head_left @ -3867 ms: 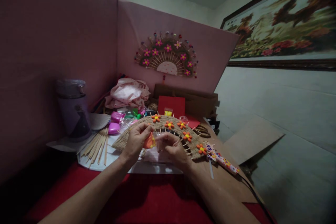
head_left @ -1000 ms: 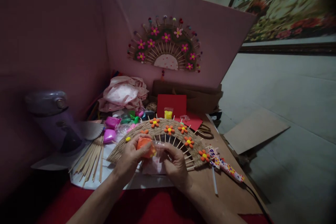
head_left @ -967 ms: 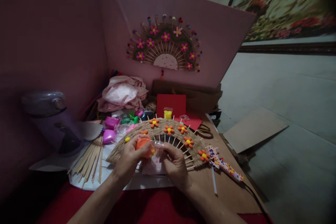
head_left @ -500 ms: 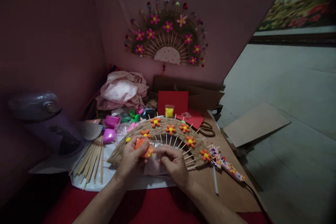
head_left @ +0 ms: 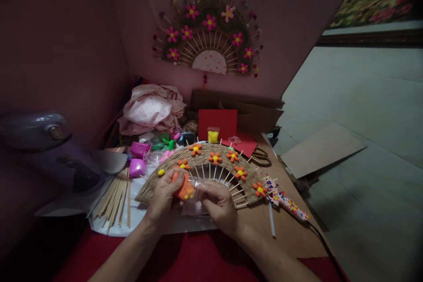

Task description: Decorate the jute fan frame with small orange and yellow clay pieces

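My left hand (head_left: 164,196) is closed around a lump of orange modelling clay (head_left: 181,188) with small yellow bits on its lower edge. My right hand (head_left: 218,206) pinches the edge of a clear plastic bag (head_left: 194,206) that hangs between both hands, against the clay. Whether the clay is partly inside the bag, I cannot tell. Just beyond lies a twine-wrapped, fan-shaped piece (head_left: 205,154) with thin sticks and several orange clay flowers (head_left: 215,158). A yellow clay ball (head_left: 161,172) rests on its left side, near my left hand.
Wooden sticks (head_left: 114,202) lie at left beside a thermos-like jug (head_left: 49,154). At right are a flower-patterned glue gun (head_left: 286,205) with a cord and scissors (head_left: 260,157). Behind are purple clay packs (head_left: 137,167), yellow clay (head_left: 213,135), red card (head_left: 218,123) and bundled cloth (head_left: 152,108).
The view has shifted slightly, so the background sits a little higher. Both hands keep their hold on the clay and bag, with only a small shift of the bag.
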A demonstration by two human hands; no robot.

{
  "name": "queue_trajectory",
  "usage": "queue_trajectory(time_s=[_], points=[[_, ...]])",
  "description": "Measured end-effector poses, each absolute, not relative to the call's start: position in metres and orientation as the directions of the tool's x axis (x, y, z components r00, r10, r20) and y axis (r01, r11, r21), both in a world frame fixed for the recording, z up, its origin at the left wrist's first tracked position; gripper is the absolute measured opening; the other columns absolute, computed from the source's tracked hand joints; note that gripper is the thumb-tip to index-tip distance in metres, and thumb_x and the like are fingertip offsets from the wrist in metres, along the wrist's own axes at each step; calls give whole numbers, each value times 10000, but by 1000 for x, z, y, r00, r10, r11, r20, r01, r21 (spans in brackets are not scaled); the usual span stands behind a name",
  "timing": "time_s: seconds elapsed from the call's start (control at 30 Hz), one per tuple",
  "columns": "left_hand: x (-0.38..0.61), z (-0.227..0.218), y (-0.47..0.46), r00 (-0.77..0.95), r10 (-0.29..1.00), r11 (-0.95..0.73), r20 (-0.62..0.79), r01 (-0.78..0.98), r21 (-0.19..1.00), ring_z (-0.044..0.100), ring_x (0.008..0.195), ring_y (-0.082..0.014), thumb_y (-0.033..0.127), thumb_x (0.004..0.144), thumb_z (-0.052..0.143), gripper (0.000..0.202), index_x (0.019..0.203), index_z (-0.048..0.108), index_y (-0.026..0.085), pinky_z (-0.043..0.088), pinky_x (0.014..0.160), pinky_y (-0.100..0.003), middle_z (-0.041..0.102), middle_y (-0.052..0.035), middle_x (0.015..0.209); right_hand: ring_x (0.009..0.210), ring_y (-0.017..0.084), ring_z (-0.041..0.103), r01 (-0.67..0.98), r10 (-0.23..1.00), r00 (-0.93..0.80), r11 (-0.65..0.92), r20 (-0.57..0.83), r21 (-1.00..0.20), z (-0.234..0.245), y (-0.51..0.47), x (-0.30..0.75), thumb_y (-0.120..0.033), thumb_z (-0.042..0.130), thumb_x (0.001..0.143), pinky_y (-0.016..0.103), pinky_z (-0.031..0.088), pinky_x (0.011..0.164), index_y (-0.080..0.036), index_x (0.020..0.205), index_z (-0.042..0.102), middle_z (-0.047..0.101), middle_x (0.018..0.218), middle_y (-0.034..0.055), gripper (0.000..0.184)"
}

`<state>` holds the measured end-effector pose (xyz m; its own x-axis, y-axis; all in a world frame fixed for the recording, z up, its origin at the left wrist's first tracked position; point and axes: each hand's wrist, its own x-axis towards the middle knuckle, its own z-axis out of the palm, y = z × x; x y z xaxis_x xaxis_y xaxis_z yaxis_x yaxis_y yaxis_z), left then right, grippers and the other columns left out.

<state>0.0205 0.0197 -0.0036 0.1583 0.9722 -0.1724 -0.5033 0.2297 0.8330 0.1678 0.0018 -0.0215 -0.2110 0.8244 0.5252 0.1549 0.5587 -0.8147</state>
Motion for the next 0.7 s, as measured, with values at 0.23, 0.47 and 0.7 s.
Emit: queue_trajectory(time_s=[0.23,0.47,0.7], points=[[20,1,17,182,974,217,-136,-566,795,498,468,-66,299,657,739,244,761,589,138,399,418,-146,545,27,587,830,160,632,130,795,-223,598,565,-791,-18,-3,165,-76,502,777,265,487,756,-243,1082,667,688,871,40,385],[19,2,16,190,970,236,-151,-593,770,459,434,-63,302,663,733,230,739,597,133,379,397,-154,530,30,547,692,145,591,121,735,-314,659,601,-743,-16,-8,165,-92,491,782,275,473,703,-223,1014,679,640,733,16,326],[18,-1,18,235,958,274,-164,-589,760,488,458,-75,314,673,724,238,753,593,131,410,432,-169,543,22,562,762,153,602,202,756,-303,646,580,-737,-13,-13,163,-127,506,841,275,469,782,-217,1152,597,651,838,42,336]])
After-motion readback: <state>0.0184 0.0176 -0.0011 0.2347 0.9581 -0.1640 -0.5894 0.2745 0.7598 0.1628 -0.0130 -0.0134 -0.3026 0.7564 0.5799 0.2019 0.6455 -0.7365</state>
